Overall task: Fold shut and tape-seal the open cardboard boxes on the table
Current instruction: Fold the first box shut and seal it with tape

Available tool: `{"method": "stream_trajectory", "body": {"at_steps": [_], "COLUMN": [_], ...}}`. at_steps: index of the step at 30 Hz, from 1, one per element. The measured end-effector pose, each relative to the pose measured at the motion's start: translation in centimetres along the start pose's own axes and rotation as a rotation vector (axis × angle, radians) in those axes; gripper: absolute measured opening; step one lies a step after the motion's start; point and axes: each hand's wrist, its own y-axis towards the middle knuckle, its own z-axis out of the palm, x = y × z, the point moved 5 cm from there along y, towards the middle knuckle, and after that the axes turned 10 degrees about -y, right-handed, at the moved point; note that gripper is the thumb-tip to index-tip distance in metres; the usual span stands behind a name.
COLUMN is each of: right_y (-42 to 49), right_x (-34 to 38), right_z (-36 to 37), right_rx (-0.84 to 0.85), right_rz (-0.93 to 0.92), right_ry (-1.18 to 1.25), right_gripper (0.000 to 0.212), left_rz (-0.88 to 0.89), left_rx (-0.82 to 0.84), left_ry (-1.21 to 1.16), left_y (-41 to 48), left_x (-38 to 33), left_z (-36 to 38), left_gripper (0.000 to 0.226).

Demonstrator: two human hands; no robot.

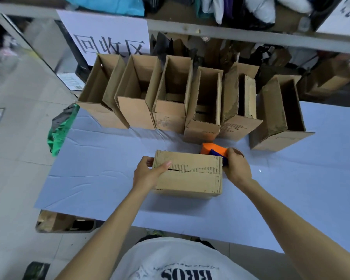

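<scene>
The closed box (190, 174) lies near the middle of the tabletop (99, 178), its long side toward the person. Its two top flaps are folded down and meet along a seam that runs left to right. The left hand (148, 172) grips the box's left end, thumb pressed flat on the top near the seam and fingers wrapped round the far corner. The right hand (236, 166) sits at the box's right end, clamped round a tape dispenser (212, 149) with an orange body and a dark blue part. The dispenser touches the upper right edge of the box; whether any tape is already on the cardboard I cannot tell.

Beyond it, along the far edge of the tabletop, six open boxes stand in a row with their flaps up, from the leftmost box (101, 114) to the rightmost box (275, 138). The rightmost stands a little apart from the other five, which are packed side by side.

Behind the row is a metal shelf (230, 33) crowded with bags and cloth, and a white sign (107, 35) with large printed characters leans there on the left. A green bag (59, 134) hangs just off the tabletop's left edge. At the bottom of the view is the person's white T-shirt (170, 259).
</scene>
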Motion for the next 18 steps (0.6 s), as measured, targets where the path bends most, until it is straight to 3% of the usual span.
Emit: {"method": "stream_trajectory", "body": {"at_steps": [3,6,9,13,18], "right_y": [-0.1,-1.5,-3.5,-5.4,-6.8], "right_x": [-1.8,-3.7,-5.0,-5.6,-2.7], "right_z": [-2.2,-4.8,-8.3,-12.4,-15.8], "right_rx": [0.027,0.12,0.03,-0.129,-0.01], "right_rz": [-0.007,0.023,0.046,0.057,-0.015], "right_ry": [-0.027,0.268,0.44,0.375,0.721], "right_gripper": [0.031,0.036,0.045,0.056,0.055], "left_rz": [-0.005,0.013,0.037,0.072,0.086], "left_rx": [0.011,0.015,0.035,0.065,0.084], "left_ry": [0.032,0.059,0.085,0.15,0.222], "left_y": [0.1,0.1,-0.3,-0.5,-0.3], "left_x": [0.2,0.3,0.0,-0.5,-0.8], "left_z": [0.1,0.6,1.6,3.7,5.0], "left_gripper": [0.04,0.039,0.048,0.048,0.048]}}
